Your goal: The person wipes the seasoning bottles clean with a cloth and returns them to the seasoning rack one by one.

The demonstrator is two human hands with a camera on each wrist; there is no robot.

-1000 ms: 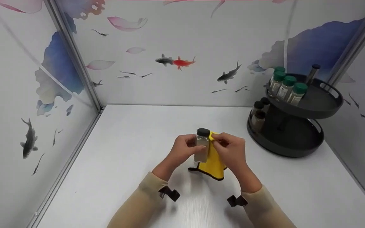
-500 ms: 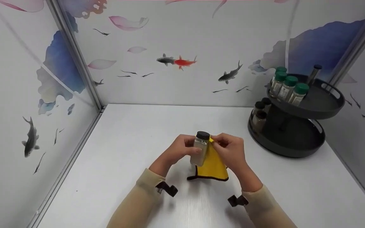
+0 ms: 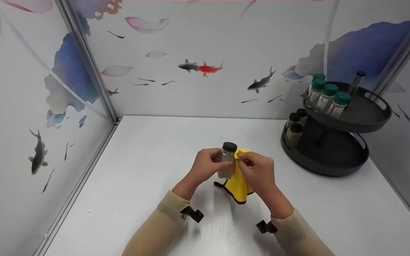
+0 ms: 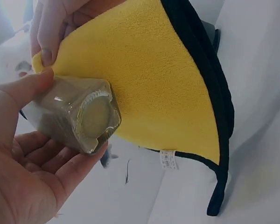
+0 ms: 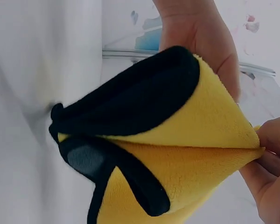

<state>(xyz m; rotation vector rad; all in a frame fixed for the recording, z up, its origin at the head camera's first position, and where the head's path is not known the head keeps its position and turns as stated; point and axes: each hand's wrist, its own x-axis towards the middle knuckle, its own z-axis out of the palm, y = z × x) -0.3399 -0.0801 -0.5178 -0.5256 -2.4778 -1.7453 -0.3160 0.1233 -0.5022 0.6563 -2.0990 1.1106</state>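
My left hand [image 3: 206, 164] grips a small clear spice jar [image 3: 226, 172] with a black lid, thumb on one side and fingers on the other. In the left wrist view the squarish base of the jar [image 4: 95, 119] faces the camera, with pale contents inside. My right hand [image 3: 260, 170] pinches the upper edge of a yellow cloth [image 3: 240, 185] with dark trim, right beside the jar. The cloth [image 5: 210, 126] hangs in folds from those fingertips in the right wrist view. A white tag [image 4: 168, 159] shows on its edge.
A black two-tier turntable rack [image 3: 333, 167] stands at the back right. Several green-capped jars [image 3: 327, 96] and a slim dark-capped tube [image 3: 357, 83] are on its upper tier; dark-lidded jars [image 3: 294, 133] sit below. Printed walls enclose the white table [image 3: 148, 142] at the back and sides.
The jar tilted and dipped slightly, then came back up, more upright. The cloth's lower edge spread out, then drew in narrower. Both hands keep their holds.
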